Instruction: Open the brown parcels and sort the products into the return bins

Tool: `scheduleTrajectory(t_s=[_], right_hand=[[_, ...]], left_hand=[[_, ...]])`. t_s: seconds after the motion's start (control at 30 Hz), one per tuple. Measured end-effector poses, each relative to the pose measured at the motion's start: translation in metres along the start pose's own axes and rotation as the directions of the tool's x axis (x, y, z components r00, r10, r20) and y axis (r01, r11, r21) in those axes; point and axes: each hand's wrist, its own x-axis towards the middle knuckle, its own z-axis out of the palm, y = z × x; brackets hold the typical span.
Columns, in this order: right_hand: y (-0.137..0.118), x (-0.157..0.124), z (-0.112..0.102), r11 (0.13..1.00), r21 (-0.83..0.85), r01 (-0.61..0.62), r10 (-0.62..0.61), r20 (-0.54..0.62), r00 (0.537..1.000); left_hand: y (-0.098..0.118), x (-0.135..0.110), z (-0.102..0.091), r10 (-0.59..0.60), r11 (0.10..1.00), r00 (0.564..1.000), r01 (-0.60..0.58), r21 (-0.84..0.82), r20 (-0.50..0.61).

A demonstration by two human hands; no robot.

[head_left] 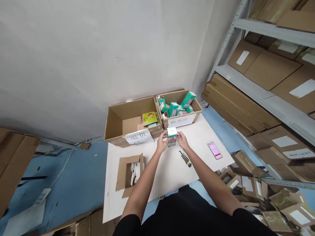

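Both my hands hold a small green, white and pink carton (171,135) above the white board (172,164), just in front of two open cardboard boxes. My left hand (161,142) grips its left side with fingers curled. My right hand (182,140) grips its right side the same way. The right box (180,122) holds several similar green cartons and has a paper label on its front. The left box (128,123) holds a yellow-green item (149,118) and also wears a paper label.
A yellow and black utility knife (185,158) lies right of my hands, and a pink phone (215,151) further right. A small opened cardboard box (129,173) sits at the left. Metal shelving with cartons (270,75) stands on the right, scrap cardboard (270,203) below it.
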Motion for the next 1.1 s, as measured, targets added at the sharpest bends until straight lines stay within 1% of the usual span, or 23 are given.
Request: scheduleTrajectory(t_s=[0.07,0.17,0.23,0.3,0.37,0.4,0.43,0.5,0.57,0.63,0.7,0.77,0.8,0.87,0.97,1.03,1.07,1.1], right_hand=[[-0.037,0.047,-0.023,0.996,0.000,0.089,-0.089,-0.005,0.996],[-0.091,0.119,-0.057,0.975,-0.025,0.219,-0.219,-0.009,0.976],[-0.122,0.162,-0.076,0.965,-0.015,0.262,-0.262,-0.002,0.965],[-0.145,0.199,-0.091,0.965,-0.001,0.263,-0.263,-0.006,0.965],[-0.158,0.226,-0.101,0.969,-0.016,0.247,-0.247,-0.041,0.968],[-0.160,0.235,-0.104,0.971,-0.031,0.237,-0.239,-0.070,0.969],[-0.160,0.239,-0.105,0.972,-0.046,0.228,-0.232,-0.103,0.967],[-0.153,0.238,-0.101,0.973,-0.066,0.223,-0.231,-0.153,0.961],[-0.140,0.222,-0.086,0.967,-0.071,0.246,-0.254,-0.157,0.954],[-0.126,0.194,-0.060,0.957,-0.077,0.281,-0.289,-0.117,0.950],[-0.111,0.157,-0.023,0.952,-0.081,0.296,-0.300,-0.047,0.953],[-0.094,0.113,0.024,0.958,-0.070,0.280,-0.277,0.043,0.960],[-0.084,0.090,0.051,0.962,-0.061,0.267,-0.261,0.091,0.961],[-0.059,0.039,0.109,0.970,-0.043,0.239,-0.227,0.189,0.955],[-0.014,-0.046,0.196,0.988,-0.030,0.154,-0.136,0.328,0.935],[0.017,-0.103,0.241,0.995,-0.047,0.087,-0.059,0.423,0.904],[0.032,-0.130,0.257,0.994,-0.078,0.073,-0.028,0.468,0.883],[0.047,-0.155,0.268,0.987,-0.138,0.087,-0.007,0.496,0.868]], left_hand=[[0.032,0.052,0.022,0.102,0.995,0.995,-0.102,0.004,0.006],[0.081,0.131,0.059,0.192,0.981,0.981,-0.192,0.000,0.020],[0.108,0.179,0.082,0.222,0.975,0.975,-0.222,0.008,0.018],[0.127,0.219,0.099,0.233,0.972,0.972,-0.233,0.019,0.028],[0.138,0.245,0.107,0.206,0.978,0.978,-0.206,0.030,0.024],[0.140,0.252,0.108,0.185,0.982,0.983,-0.185,0.037,0.017],[0.141,0.255,0.106,0.164,0.985,0.986,-0.165,0.042,0.011],[0.141,0.249,0.096,0.146,0.988,0.989,-0.147,0.052,0.014],[0.139,0.231,0.080,0.165,0.984,0.985,-0.167,0.055,0.047],[0.136,0.204,0.056,0.189,0.980,0.978,-0.193,0.051,0.086],[0.127,0.169,0.023,0.193,0.979,0.976,-0.198,0.042,0.098],[0.108,0.126,-0.020,0.166,0.985,0.984,-0.169,0.046,0.061],[0.096,0.101,-0.045,0.139,0.988,0.990,-0.140,0.059,0.024],[0.065,0.041,-0.101,0.060,0.993,0.996,-0.053,0.108,-0.064],[0.019,-0.064,-0.185,-0.067,0.969,0.984,0.103,0.223,-0.164],[-0.005,-0.133,-0.230,-0.151,0.929,0.976,0.194,0.314,-0.155],[-0.015,-0.165,-0.247,-0.202,0.898,0.972,0.232,0.375,-0.118],[-0.024,-0.194,-0.261,-0.250,0.858,0.965,0.259,0.444,-0.079]])
